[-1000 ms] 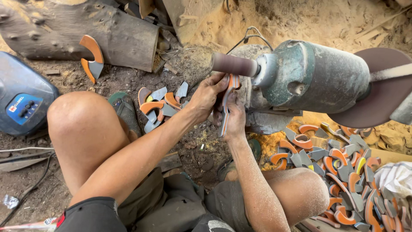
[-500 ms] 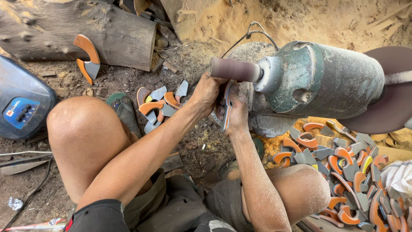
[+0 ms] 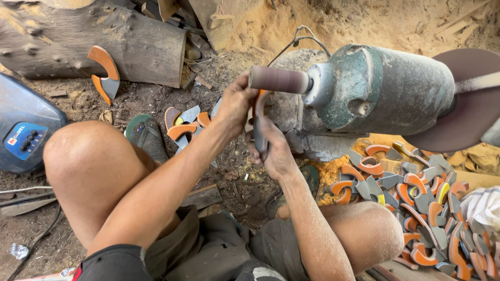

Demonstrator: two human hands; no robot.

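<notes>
I see my left hand [image 3: 237,104] and right hand [image 3: 273,151] both clamped on one curved knife [image 3: 259,122], orange handle up, grey blade down. It sits at centre, pressed against the underside of the sanding drum [image 3: 278,79] on the green motor [image 3: 383,91]. More knives are piled [image 3: 416,198] at 4 o'clock, a log [image 3: 94,36] at 10.
</notes>
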